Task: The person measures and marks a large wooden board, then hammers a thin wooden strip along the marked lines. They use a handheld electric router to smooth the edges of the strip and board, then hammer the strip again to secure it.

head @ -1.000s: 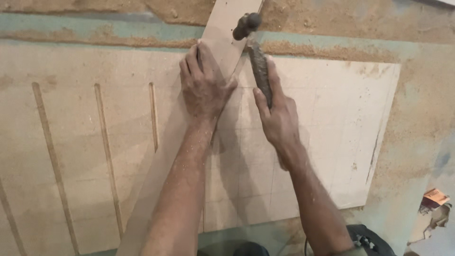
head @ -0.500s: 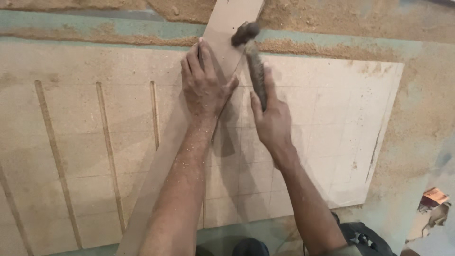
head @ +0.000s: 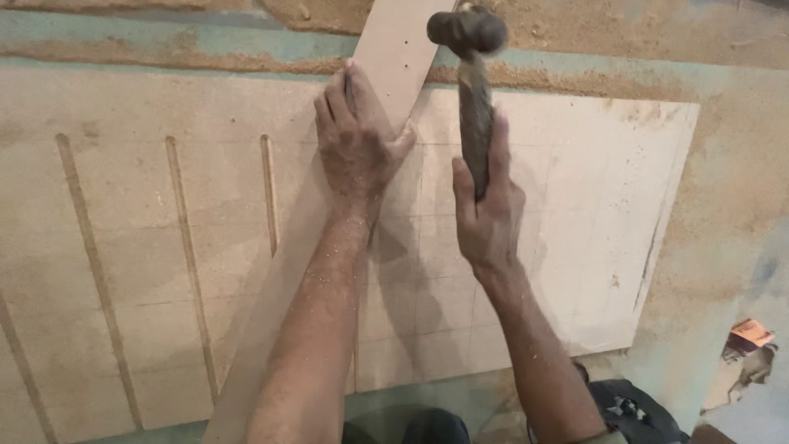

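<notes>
Your right hand has its grip clenched on a hammer, head raised over the top of a narrow board strip. Your left hand lies flat and released on that strip, which crosses the grooved panel on the dusty worktop. A small orange package sits at far right.

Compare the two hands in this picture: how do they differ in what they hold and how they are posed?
The left hand lies flat, palm down, pressing on the long wooden strip; the right hand is closed in a fist around the hammer handle. The left hand touches the wood, while the right hand is raised above the big board. Both are bare and dusted with sawdust.
</notes>
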